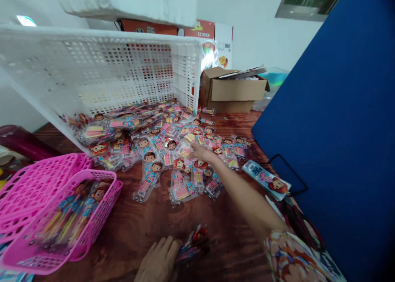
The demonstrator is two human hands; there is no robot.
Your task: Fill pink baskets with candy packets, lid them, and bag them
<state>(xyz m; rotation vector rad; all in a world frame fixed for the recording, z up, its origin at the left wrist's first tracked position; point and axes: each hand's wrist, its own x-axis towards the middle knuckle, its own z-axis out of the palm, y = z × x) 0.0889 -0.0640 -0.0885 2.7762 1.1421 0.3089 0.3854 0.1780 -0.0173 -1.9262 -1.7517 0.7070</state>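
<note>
Small clear packets of pink and yellow sticks (pixel 168 158), printed with cartoon heads, lie in a loose pile that spills from a tipped white crate onto the table. My right hand (pixel 200 151) reaches into the middle of the pile, its fingers drawn together at a packet (pixel 185 149); blur softens the fingertips. Near the front edge, my left hand (pixel 160 259) is closed around a small bunch of the same packets (pixel 193 246), which stick out past its thumb side. The left fingertips are partly hidden.
The white crate (pixel 199 76) lies on its side behind the pile. At left stand pink baskets (pixel 106 204), the front one holding packets, and a dark red bottle (pixel 27 142). An open carton (pixel 237 91), a flat printed pack (pixel 267 180) and a blue panel (pixel 333 121) border the right side.
</note>
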